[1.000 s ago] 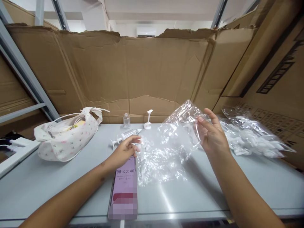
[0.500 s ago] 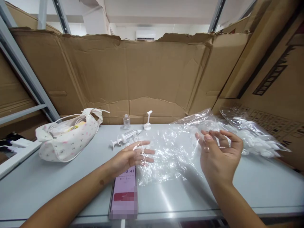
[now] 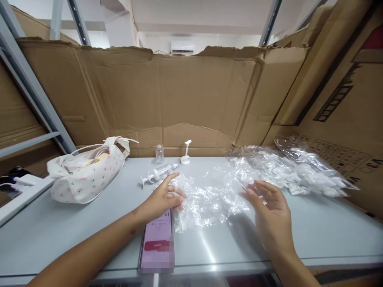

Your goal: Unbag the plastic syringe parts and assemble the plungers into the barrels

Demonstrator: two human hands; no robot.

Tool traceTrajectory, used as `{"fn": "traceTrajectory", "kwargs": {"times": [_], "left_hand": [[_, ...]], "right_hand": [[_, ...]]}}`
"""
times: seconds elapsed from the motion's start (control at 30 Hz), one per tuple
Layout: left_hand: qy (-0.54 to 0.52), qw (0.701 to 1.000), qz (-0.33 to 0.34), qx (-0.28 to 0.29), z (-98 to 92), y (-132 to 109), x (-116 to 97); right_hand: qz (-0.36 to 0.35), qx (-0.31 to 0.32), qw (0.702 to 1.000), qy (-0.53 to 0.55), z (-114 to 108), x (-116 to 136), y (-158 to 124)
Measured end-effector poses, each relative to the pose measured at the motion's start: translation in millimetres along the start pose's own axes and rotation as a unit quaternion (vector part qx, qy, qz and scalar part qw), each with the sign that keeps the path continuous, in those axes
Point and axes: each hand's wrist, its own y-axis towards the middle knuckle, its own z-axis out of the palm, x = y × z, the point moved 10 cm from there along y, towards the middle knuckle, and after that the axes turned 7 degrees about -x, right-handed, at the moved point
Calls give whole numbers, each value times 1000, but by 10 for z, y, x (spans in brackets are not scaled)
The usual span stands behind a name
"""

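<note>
A clear, crinkled plastic bag point(image 3: 206, 203) lies on the grey tabletop between my two hands. At its left edge is my left hand point(image 3: 163, 199), index finger stretched out, the others loosely bent and apart. On the bag's right side, my right hand point(image 3: 272, 215) has curved fingers with a gap to the thumb; its fingertips are close to the film or touching it. Just beyond my left hand lies a clear plastic syringe point(image 3: 160, 172) with a white plunger. Behind it stand a small clear ribbed bottle point(image 3: 159, 154) and a white stemmed piece on a round base point(image 3: 185, 159).
Clear bags of white plastic parts point(image 3: 311, 175) lie at the right. A phone point(image 3: 157, 247) with a lit screen is beneath my left wrist. A patterned cloth pouch point(image 3: 86, 175) sits at the left, near a white power strip point(image 3: 26, 195). Cardboard point(image 3: 167, 95) walls the back.
My right hand has moved lower and toward me, and the plastic near it has settled flatter. My left hand's fingers have curled in from a flatter spread.
</note>
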Motion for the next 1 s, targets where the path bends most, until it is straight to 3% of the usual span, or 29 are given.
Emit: {"fn": "traceTrajectory", "kwargs": {"times": [0.17, 0.33, 0.57, 0.7, 0.8, 1.0], "left_hand": [[181, 982, 9, -45, -118, -31, -42], [288, 956, 43, -45, -75, -49, -59], [414, 900, 109, -79, -43, 36, -59], [551, 814, 173, -65, 97, 65, -113], [606, 761, 228, -35, 221, 47, -130], [587, 760, 279, -11, 308, -82, -191]], "right_hand": [[-43, 143, 961, -234, 66, -161, -9], [-77, 249, 875, -409, 82, -298, -146], [-204, 246, 817, -480, 191, -227, -181], [-248, 234, 764, -548, 238, -270, -180], [-249, 257, 754, -550, 285, -313, -215], [-265, 290, 729, -561, 351, -358, -231]]}}
